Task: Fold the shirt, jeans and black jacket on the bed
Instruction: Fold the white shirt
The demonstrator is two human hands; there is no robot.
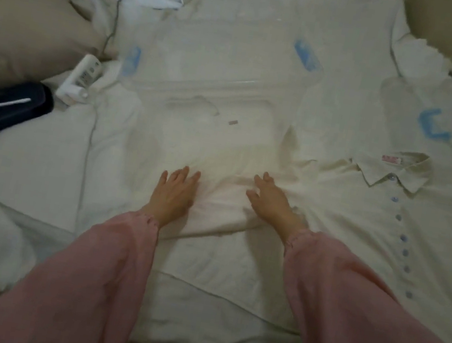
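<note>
- Cream, collared, button-front shirt [345,221]: lies spread flat on the bed [25,167], front side up. The collar, which carries a small red label, points to the far right. A row of pale blue buttons runs down the placket toward the near right edge.
- One portion of the shirt fabric extends leftward from the body to the centre of the bed. It is creased, and both grips rest on it.
- Left grip [175,192]: released, fingers straight and close together, palm down, pressing on the cream fabric near its left edge.
- Right grip [272,201]: released, fingers slightly spread, palm down, resting on the same fabric, just beside the left grip but not touching it.
- Both forearms are covered by loose pink sleeves [100,270] with gathered cuffs.
- Clear plastic storage box with blue latches [218,83]: stands on the bed beyond the grips, apart from them.
- Second clear plastic part with a blue clip [433,125]: lies at the far right, beyond the shirt collar. Whether it is the box lid cannot be determined.
- Dark navy soft pouch [17,106]: lies at the left edge of the bed with a thin white stick [5,104] on top.
- White labelled cylindrical item [81,78]: lies just beyond the pouch, near a pale pillow [18,31].
</note>
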